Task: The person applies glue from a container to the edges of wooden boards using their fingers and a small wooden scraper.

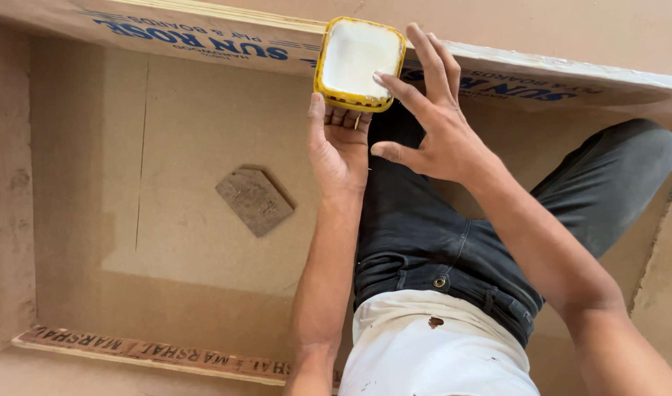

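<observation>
Both my arms reached fwd & up from my waist, forearms nearly straight, elbows low by my white shirt [431,345] and dark jeans [424,235]. My left hand [339,147] was palm-up w/ fingers curled under the bottom edge of a small square yellow plastic tub filled w/ white paste [359,62], thumb up along its left side, so that hand was grasping the tub from below. The tub sat right at the edge of a plywood board w/ blue lettering [204,33], touching or just over it; couldn't tell which. My right hand [431,125] was spread loose, not clenched: index fingertip touched the tub's right rim, other fingers fanned up against the board, thumb sticking out left, holding nothing. Below lay the brown particle-board panel [204,161] of the box, w/ a flat grey-brown scrap piece w/ angled corners [254,200] resting on it, well apart from both hands. A wood strip w/ dark lettering [153,352] ran along the near edge.
</observation>
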